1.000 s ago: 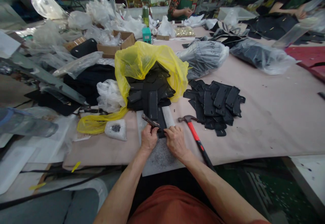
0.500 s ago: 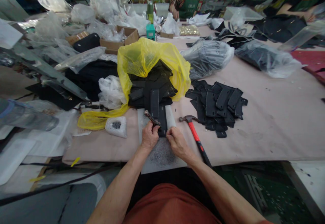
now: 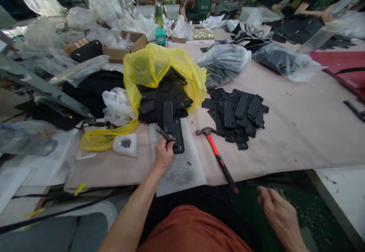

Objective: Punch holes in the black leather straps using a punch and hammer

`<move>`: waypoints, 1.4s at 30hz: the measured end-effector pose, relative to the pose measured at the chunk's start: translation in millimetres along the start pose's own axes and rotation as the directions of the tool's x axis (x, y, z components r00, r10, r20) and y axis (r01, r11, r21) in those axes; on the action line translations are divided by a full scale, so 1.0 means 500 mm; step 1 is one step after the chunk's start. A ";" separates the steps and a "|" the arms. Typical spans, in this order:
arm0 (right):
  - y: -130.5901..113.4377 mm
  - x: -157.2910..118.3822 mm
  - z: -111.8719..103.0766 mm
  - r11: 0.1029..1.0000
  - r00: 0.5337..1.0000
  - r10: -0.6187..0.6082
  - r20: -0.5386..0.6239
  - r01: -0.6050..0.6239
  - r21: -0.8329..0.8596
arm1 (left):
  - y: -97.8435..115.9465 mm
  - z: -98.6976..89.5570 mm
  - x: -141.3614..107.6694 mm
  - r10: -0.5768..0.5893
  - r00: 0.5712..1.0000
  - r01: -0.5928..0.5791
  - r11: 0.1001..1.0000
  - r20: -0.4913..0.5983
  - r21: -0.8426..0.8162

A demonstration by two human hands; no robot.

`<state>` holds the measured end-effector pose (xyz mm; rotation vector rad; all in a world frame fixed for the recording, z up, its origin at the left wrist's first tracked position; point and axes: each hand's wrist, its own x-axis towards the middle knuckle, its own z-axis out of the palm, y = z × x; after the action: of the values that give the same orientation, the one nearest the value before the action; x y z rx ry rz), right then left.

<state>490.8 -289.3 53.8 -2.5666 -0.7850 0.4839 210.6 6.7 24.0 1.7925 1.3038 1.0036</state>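
My left hand [image 3: 164, 156] is closed around a slim metal punch [image 3: 164, 133], which lies tilted over a black strap-like piece [image 3: 179, 136]. That piece rests on a white board [image 3: 198, 170] covered with small dark specks. Past the table's front edge, low on the right, is my right hand [image 3: 281, 214], its fingers curled together; whatever they hold, if anything, is hidden. A claw hammer [image 3: 216, 153] with a red and black handle lies to the right of the board. Black pieces [image 3: 182, 92] spill from a yellow plastic bag [image 3: 167, 56] behind the board.
More black pieces [image 3: 242, 111] are heaped right of the bag. On the left sit a small clear bag with dark bits [image 3: 132, 145], crumpled plastic [image 3: 116, 105] and a cardboard box [image 3: 138, 43]. Two people [image 3: 201, 0] stand across the table, one at far right.
My right hand has left the black piece and moved right and toward me, beyond the table edge. My left hand still holds the punch over the piece. The view has shifted slightly.
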 end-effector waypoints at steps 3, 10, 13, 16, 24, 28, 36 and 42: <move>0.095 -0.010 -0.010 0.981 0.999 0.006 0.042 0.002 -0.195 | 0.001 0.000 0.000 0.007 1.000 -0.007 1.000 -0.001 -0.001; 0.125 -0.030 0.039 0.839 0.992 -0.109 0.064 0.126 -0.530 | -0.003 0.001 0.000 0.010 1.000 -0.010 1.000 -0.002 -0.016; 0.034 -0.030 0.058 0.925 0.980 -0.195 0.034 0.195 -0.325 | -0.002 0.001 0.001 0.000 1.000 0.000 1.000 0.003 -0.015; -0.109 -0.034 0.083 0.867 0.869 -0.495 -0.002 0.494 -0.072 | -0.001 -0.001 0.002 -0.002 1.000 0.002 1.000 0.007 -0.010; -0.398 -0.016 0.210 0.618 0.624 -0.758 0.191 0.780 -0.096 | 0.006 -0.005 -0.002 0.009 1.000 -0.009 0.999 0.001 -0.032; -0.387 0.011 0.216 0.561 0.617 -0.737 0.277 0.786 -0.258 | 0.007 -0.007 -0.002 0.015 1.000 -0.014 0.998 0.007 -0.064; -0.304 0.094 0.108 0.666 0.814 -0.541 0.213 0.569 -0.481 | -0.002 -0.006 0.001 -0.036 0.999 0.037 0.995 0.014 -0.097; -0.449 0.082 0.173 0.749 0.776 -0.627 0.065 0.624 -0.225 | -0.001 -0.009 -0.002 -0.092 0.994 0.087 0.993 -0.059 -0.084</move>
<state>384.7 -70.9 78.6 -2.2837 -1.7010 0.1546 206.0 6.2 25.5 1.6391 1.3491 1.0556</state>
